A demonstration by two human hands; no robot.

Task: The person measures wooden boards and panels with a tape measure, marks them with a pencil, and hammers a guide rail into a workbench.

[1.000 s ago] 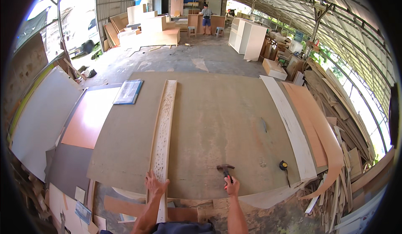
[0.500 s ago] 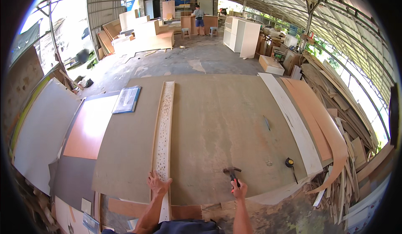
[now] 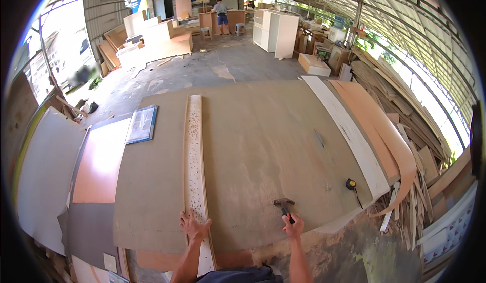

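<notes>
My right hand [image 3: 293, 226] is wrapped round the handle of a claw hammer [image 3: 285, 205]. The hammer's dark head is low over the big brown panel; whether it touches cannot be made out. Flat on the long narrow board [image 3: 195, 146] rests my left hand [image 3: 195, 227], fingers spread across its near end and thumb toward its right edge. This board has a whitish, dark-speckled face with thin wood along its sides, and runs away from me over the brown panel [image 3: 253, 141].
A tape measure [image 3: 351, 184] and a thin bluish tool [image 3: 319, 138] lie on the panel's right part. White [image 3: 349, 136] and orange sheets [image 3: 374, 126] line its right side. A blue-edged packet [image 3: 142, 124] sits at left. Beyond, a person [image 3: 220, 17] stands by cabinets.
The view has shifted and tilted, so the background sits further left and higher. Both hands keep their places on the board and hammer, with little movement.
</notes>
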